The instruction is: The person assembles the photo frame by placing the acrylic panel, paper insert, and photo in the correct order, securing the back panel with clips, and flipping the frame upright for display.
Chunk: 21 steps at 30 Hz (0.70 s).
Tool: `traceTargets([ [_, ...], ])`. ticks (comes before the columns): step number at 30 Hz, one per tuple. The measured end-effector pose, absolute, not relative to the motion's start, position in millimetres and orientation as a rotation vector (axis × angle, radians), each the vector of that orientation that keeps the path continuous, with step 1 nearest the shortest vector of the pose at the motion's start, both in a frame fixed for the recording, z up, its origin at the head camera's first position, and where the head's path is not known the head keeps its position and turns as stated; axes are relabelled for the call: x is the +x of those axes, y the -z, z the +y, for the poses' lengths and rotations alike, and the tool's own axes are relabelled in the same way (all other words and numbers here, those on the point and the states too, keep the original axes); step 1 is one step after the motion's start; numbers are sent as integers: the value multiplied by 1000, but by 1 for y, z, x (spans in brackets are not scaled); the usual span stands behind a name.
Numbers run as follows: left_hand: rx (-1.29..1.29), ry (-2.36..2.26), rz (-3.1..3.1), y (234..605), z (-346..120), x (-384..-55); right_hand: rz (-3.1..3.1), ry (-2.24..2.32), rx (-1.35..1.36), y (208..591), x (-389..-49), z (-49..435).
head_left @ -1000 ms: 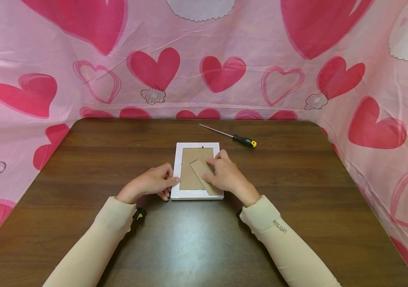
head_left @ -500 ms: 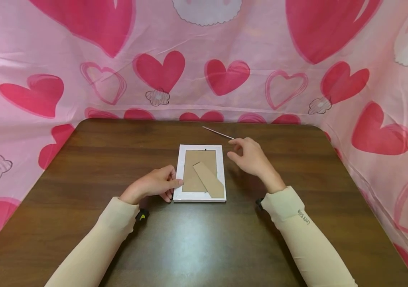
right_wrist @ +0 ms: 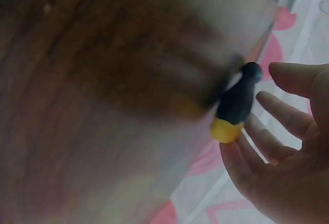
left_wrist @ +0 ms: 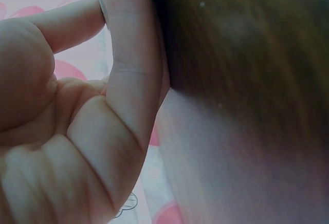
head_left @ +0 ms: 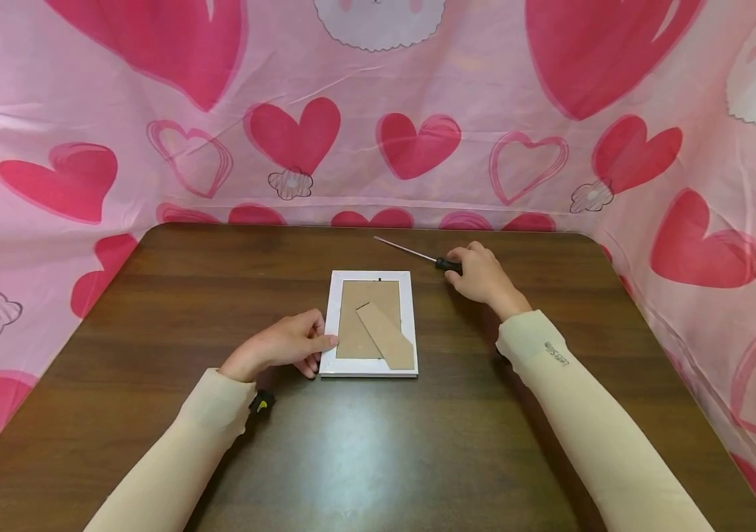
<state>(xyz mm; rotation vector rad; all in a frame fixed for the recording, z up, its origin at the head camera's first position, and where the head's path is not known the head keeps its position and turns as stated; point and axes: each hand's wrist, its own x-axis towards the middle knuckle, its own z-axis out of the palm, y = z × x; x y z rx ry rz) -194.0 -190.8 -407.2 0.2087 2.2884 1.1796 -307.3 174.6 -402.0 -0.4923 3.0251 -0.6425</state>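
Pink cloth with hearts surrounds the brown table, on which a white picture frame lies back side up; left hand pinches its edge, while right hand has fingers loosely spread about the screwdriver handle

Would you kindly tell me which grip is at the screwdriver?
The right grip, which is at the black-and-yellow screwdriver handle; the left grip instead pinches the edge of the white frame.

In the head view, at two o'clock from the white frame, the right hand hides part of the screwdriver handle from us; the right wrist view gives us a blurred tabletop toward ten o'clock.
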Motion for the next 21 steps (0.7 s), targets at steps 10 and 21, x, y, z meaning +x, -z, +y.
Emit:
traceTargets([
  [10, 213, -1183, 2286, 407, -190, -194, 3029, 564, -483, 413, -323, 167],
  [21, 206, -1187, 2291, 407, -190, -194, 3043, 489, -605, 414, -329, 163],
])
